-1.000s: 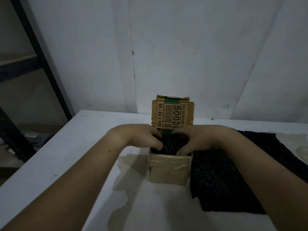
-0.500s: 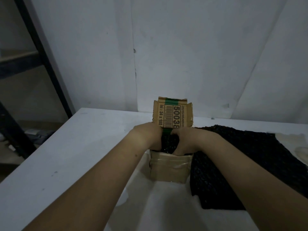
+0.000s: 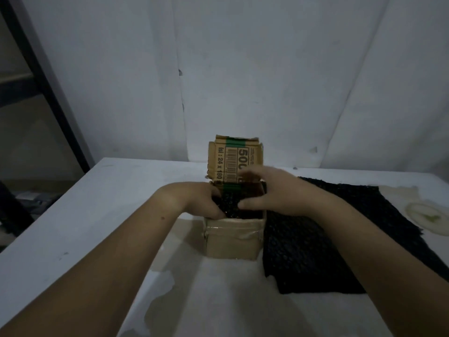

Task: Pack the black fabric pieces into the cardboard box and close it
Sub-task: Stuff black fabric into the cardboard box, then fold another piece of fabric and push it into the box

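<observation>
A small cardboard box [image 3: 232, 242] stands in the middle of the white table, its far flap [image 3: 233, 164] upright with a barcode and a green stripe. Black fabric [image 3: 230, 205] fills its opening. My left hand [image 3: 194, 199] is at the box's left rim, fingers curled down onto that fabric. Above the box's right side hovers my right hand [image 3: 274, 188], fingers spread, blurred, holding nothing. Right of the box, a flat pile of black fabric pieces [image 3: 328, 234] lies on the table.
The white table [image 3: 85, 215] ends at a white wall behind the box. A dark metal shelf frame [image 3: 43, 76] stands off the table's left edge. Pale stains mark the table in front of the box, with a yellowish patch [image 3: 422, 212] at far right.
My right hand has lifted out of the box and spread its fingers above the right rim. My left hand stays at the left rim on the fabric.
</observation>
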A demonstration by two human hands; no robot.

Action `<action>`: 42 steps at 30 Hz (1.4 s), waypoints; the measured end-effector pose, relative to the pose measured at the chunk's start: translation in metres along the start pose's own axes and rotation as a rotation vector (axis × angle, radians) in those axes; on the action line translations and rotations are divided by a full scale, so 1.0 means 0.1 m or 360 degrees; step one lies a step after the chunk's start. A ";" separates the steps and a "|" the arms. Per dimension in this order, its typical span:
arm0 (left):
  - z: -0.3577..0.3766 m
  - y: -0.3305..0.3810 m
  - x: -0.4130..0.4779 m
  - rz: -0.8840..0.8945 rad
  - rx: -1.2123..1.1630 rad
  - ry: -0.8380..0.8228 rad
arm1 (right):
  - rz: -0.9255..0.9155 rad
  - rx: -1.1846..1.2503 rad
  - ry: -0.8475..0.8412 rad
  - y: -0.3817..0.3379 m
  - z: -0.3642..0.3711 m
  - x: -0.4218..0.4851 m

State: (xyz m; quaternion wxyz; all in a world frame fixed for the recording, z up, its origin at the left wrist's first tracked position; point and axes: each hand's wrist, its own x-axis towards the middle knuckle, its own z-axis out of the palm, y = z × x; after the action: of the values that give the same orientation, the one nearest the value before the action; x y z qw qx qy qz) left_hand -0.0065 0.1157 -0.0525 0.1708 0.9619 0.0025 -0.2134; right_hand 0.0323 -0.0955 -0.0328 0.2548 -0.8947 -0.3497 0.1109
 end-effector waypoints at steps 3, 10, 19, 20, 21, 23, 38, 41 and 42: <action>0.13 -0.10 -0.09 0.0135 -0.0244 0.0174 | -0.0158 0.0085 0.0417 0.28 -0.06 -0.42; 0.70 -0.09 -0.33 0.0292 -0.0228 0.0983 | 0.0458 -0.0097 -0.0018 1.18 0.45 -1.14; 1.24 0.63 -0.31 0.0591 0.0180 0.1363 | 0.0303 0.0104 0.0176 1.40 0.65 -1.28; 1.23 0.60 -0.29 0.0552 0.0198 0.1368 | 0.0297 0.0117 0.0240 1.42 0.67 -1.29; 1.23 0.57 -0.28 0.0555 0.0257 0.1370 | 0.0295 0.0121 0.0299 1.43 0.68 -1.29; 1.24 0.54 -0.26 0.0588 0.0352 0.1367 | 0.0293 0.0132 0.0355 1.44 0.72 -1.31; 1.27 0.23 -0.34 0.0514 0.0191 0.1496 | 0.0178 0.0715 0.1227 1.20 0.41 -1.35; 1.29 0.20 -0.33 0.0524 0.0179 0.1482 | 0.0104 0.0990 0.1441 0.89 0.14 -1.25; 1.29 0.20 -0.33 0.0529 0.0174 0.1482 | 0.0076 0.1039 0.1455 0.78 0.06 -1.21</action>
State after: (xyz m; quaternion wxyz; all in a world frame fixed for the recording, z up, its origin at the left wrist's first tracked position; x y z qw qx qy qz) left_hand -0.0879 0.0567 -0.1416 0.1325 0.9501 -0.0860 0.2691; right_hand -0.0137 -0.2245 -0.0771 0.6415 -0.7341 -0.1310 -0.1801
